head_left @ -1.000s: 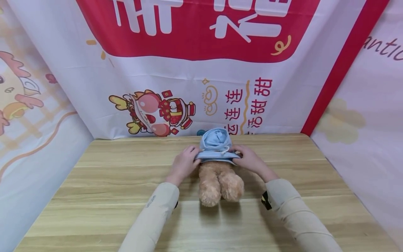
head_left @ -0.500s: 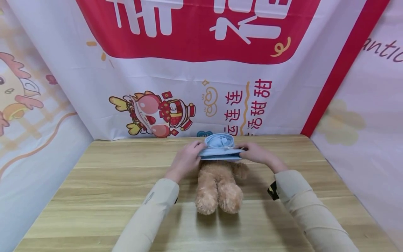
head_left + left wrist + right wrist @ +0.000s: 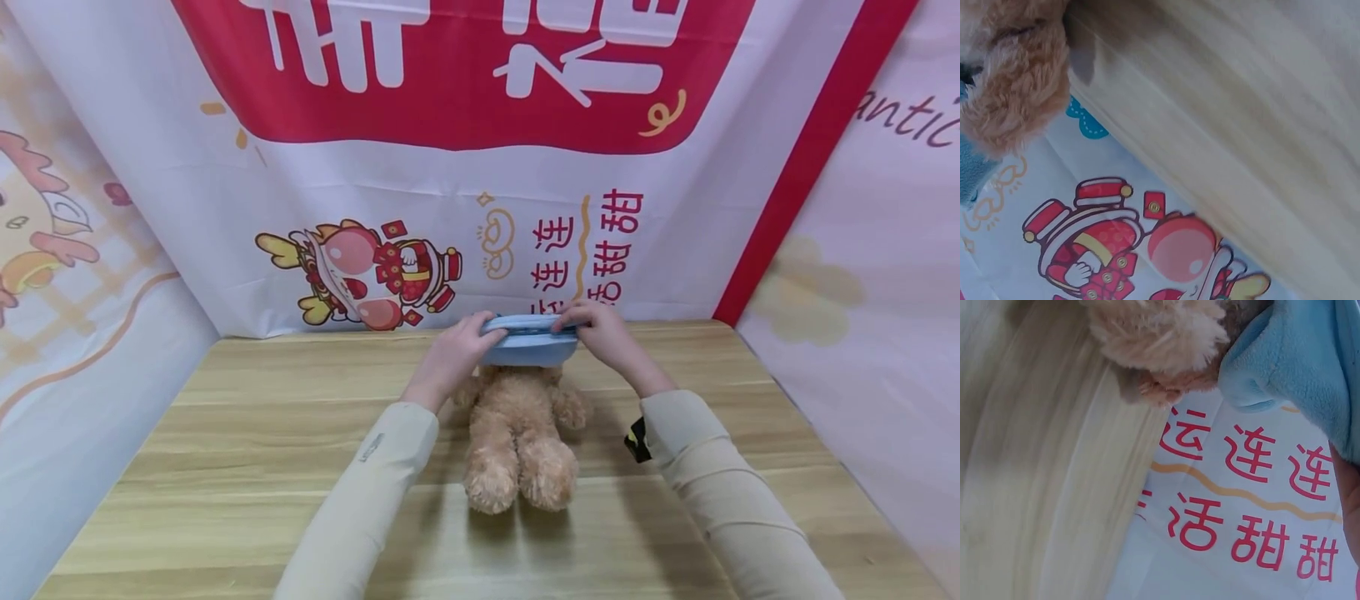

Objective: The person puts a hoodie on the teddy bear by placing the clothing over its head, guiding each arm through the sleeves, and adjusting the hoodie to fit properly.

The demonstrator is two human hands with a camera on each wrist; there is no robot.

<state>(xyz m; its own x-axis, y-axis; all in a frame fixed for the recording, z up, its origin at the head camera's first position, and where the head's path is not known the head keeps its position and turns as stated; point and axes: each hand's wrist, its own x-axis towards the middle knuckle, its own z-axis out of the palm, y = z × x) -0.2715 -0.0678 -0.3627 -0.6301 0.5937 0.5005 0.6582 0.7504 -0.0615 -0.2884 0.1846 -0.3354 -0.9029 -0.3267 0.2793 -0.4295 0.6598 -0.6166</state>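
A fluffy tan plush toy (image 3: 517, 412) lies on its back on the table, legs toward me and arms out at its sides. Its head is hidden behind a light-blue doll garment (image 3: 528, 353). My left hand (image 3: 455, 357) pinches the garment's left edge between thumb and fingers, while my right hand (image 3: 609, 340) grips the opposite edge. In the left wrist view, a furry plush arm (image 3: 1019, 94) shows beside a strip of blue cloth (image 3: 974, 167). The right wrist view has soft blue fabric (image 3: 1297, 365) hanging near the plush fur (image 3: 1157, 331).
The wood-grain table (image 3: 262, 467) ends against a white and red printed cloth backdrop (image 3: 420, 183) just behind the toy. Printed cloth panels, one at left (image 3: 67, 367) and one at right (image 3: 862, 367), border the table.
Both hands have raised the garment and shifted it away from me, uncovering the toy's belly and arms. The rounded bunched part, visible earlier, is now hidden. The toy has slid slightly toward me.
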